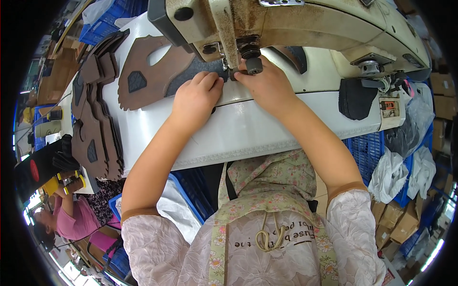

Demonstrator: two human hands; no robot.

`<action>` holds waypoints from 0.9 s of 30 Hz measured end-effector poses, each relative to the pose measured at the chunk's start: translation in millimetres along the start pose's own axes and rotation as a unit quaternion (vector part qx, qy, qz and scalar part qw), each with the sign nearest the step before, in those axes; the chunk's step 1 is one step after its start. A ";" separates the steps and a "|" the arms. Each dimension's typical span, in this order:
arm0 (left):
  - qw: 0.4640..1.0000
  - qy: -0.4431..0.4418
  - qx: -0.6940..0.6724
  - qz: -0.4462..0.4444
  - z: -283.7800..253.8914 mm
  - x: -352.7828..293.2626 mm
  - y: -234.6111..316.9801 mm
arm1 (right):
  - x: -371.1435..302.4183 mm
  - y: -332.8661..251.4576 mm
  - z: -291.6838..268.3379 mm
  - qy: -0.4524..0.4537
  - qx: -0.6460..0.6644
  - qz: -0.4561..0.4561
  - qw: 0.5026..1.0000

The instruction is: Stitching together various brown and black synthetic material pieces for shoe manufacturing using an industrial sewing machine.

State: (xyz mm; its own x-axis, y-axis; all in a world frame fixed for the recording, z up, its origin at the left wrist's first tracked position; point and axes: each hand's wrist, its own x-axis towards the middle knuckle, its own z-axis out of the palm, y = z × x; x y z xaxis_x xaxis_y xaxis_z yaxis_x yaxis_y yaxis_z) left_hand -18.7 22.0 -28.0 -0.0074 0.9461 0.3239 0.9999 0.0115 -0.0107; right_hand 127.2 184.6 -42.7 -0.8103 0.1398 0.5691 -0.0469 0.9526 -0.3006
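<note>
A large cut piece of brown leather [136,62] with dark panels lies flat on the sewing machine's white bed. Its dark section [191,69] runs under the machine's needle and presser foot [224,62]. My left hand [196,97] is closed, fingers curled and pressed on the dark edge just left of the foot. At the right of the foot, my right hand [269,88] pinches the edge of the piece with thumb and forefinger; its other fingers are partly hidden behind the machine's black knob [254,66]. A brown and dark curved part [293,58] shows beyond that hand.
The sewing machine's arm [305,24] spans the top. Stacked brown leather pieces [98,124] sit at the left, and dark pieces [357,98] at the right. A ruler strip [238,155] lines the near edge. Another person [78,217] sits at far left. Blue crates [365,152] stand below.
</note>
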 end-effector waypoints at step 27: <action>0.998 0.028 0.009 -0.046 11.7 9.3 -0.9 | 0.8 10.5 6.9 -0.027 -0.034 0.017 0.999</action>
State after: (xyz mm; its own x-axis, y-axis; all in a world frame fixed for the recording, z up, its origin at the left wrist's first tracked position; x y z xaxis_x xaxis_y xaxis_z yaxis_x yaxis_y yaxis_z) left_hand -19.8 34.5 -36.0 -0.0984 0.9211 0.3766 0.9946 0.1040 0.0055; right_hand 122.0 192.8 -50.7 -0.8408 0.1597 0.5172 0.0194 0.9638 -0.2661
